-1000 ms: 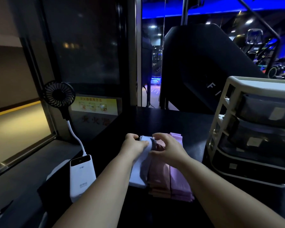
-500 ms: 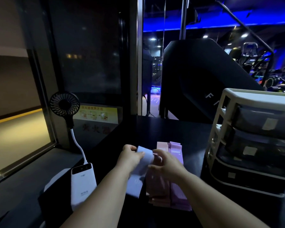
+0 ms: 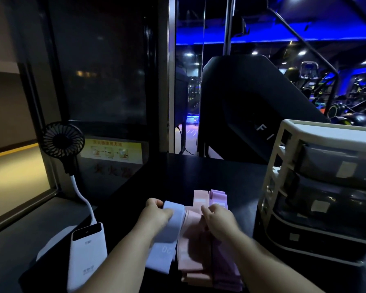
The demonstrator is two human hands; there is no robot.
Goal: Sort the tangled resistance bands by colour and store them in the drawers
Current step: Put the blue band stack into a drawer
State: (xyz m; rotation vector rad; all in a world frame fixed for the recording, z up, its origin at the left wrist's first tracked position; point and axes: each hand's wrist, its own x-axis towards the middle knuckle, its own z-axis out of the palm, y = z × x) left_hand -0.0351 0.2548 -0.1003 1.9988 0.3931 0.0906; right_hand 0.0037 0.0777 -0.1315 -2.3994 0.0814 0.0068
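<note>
Three-drawer unit (image 3: 325,134) stands at the black table's (image 3: 199,172) right edge; pink bands (image 3: 190,250) and purple bands (image 3: 226,269) lie stacked at its front edge; left hand (image 3: 154,216) pinches the blue band (image 3: 160,259) beside them; right hand (image 3: 218,220) rests curled on the stacks, grip unclear.

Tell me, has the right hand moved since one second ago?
Yes. Against the pink stack, the right hand drew back from its far end and left the blue band.
</note>
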